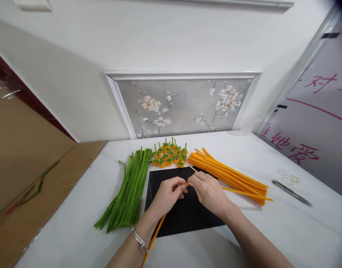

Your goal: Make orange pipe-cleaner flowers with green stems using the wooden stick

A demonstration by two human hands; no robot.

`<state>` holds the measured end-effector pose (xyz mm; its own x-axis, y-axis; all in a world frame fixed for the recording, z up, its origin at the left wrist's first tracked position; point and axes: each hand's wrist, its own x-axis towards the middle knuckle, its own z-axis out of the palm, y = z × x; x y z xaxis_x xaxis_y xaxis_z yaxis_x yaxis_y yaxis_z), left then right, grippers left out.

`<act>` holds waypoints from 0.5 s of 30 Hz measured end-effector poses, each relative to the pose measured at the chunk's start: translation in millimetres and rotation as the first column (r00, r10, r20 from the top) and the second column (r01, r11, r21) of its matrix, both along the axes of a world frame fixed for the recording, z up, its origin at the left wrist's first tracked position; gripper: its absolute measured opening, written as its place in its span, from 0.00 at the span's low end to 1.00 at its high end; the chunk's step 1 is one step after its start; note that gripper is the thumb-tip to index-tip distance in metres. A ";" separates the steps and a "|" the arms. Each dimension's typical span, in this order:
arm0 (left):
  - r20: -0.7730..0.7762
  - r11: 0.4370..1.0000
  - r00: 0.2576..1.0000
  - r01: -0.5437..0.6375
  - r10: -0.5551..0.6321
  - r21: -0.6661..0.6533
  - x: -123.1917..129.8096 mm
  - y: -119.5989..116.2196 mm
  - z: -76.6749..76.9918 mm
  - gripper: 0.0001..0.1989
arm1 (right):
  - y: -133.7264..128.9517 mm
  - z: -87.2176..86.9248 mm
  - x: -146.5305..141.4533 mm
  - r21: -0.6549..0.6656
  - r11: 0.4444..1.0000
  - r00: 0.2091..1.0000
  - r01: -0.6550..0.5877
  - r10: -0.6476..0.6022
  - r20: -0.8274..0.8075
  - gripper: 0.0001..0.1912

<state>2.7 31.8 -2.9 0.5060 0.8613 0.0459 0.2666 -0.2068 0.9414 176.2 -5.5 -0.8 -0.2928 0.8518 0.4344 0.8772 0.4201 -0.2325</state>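
My left hand (169,191) is closed, pinching an orange pipe cleaner (155,235) whose long end hangs past my wrist toward the near edge of the view. Right beside it, my right hand (206,188) is closed too, its fingertips meeting the short orange bit between the hands. A thin pale stick (192,168) pokes out above the right hand's fingers; how it is held is hidden. Both hands are over a black mat (187,217). Behind them stand several small orange pipe-cleaner pieces with green tops and stems (169,154).
A bundle of green pipe cleaners (133,190) lies left of the mat, and a bundle of orange pipe cleaners (229,173) lies to its right. Farther right are tweezers (292,192) and several thin rings (287,181). Brown cardboard (48,186) borders the white table (307,230) on the left.
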 end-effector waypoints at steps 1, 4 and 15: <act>-0.012 1.000 1.000 -0.005 0.005 0.010 -0.9 0.6 -0.2 0.09 | -0.5 1.0 0.8 -0.013 1.000 1.000 -0.002 0.002 -0.009 0.10; -0.038 0.998 0.998 -0.045 0.047 0.049 -3.5 0.8 -0.2 0.08 | -2.2 2.8 2.2 -0.048 0.999 0.999 0.004 -0.006 -0.054 0.12; -0.022 1.000 0.999 0.023 -0.023 0.000 -1.9 -2.4 4.1 0.09 | -2.8 -2.8 -5.2 -0.029 0.999 0.993 -0.026 0.023 -0.114 0.09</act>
